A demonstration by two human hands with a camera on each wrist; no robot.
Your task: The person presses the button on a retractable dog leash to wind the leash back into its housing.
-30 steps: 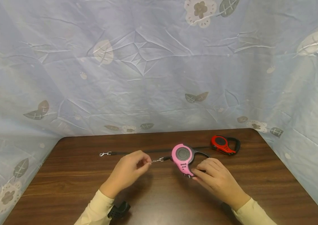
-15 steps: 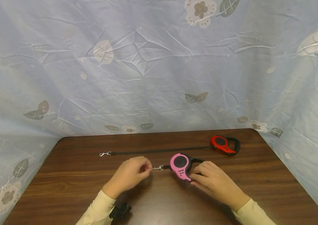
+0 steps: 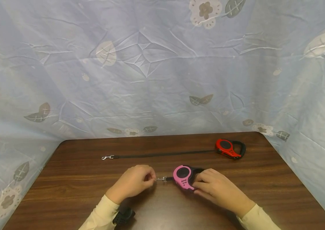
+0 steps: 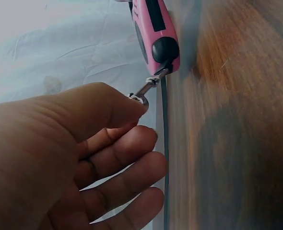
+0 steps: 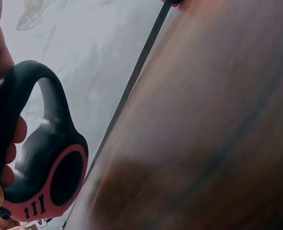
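Note:
A pink and black retractable dog leash [image 3: 184,183] lies between my two hands, with its round dark disc facing up toward the head camera. My right hand [image 3: 220,189] grips its black loop handle [image 5: 57,105], fingers curled through the loop in the right wrist view. From its other end a short black strap leads to a silver snap hook [image 3: 161,179]. Thumb and forefinger of my left hand [image 3: 133,183] pinch the tip of that hook [image 4: 145,89]; the other fingers are loosely bent. Whether the leash body touches the table is hard to tell.
Farther back on the brown wooden table [image 3: 79,179] lies a red and black retractable leash [image 3: 228,150]. Its black strap [image 3: 162,154] stretches left to a silver snap hook [image 3: 107,157]. A patterned fabric sheet [image 3: 162,80] stands behind the table and along both sides.
The pink leash has come down and nearer to me, and lies more level. Both hands moved with it, keeping their holds. The red leash's strap shows fully now.

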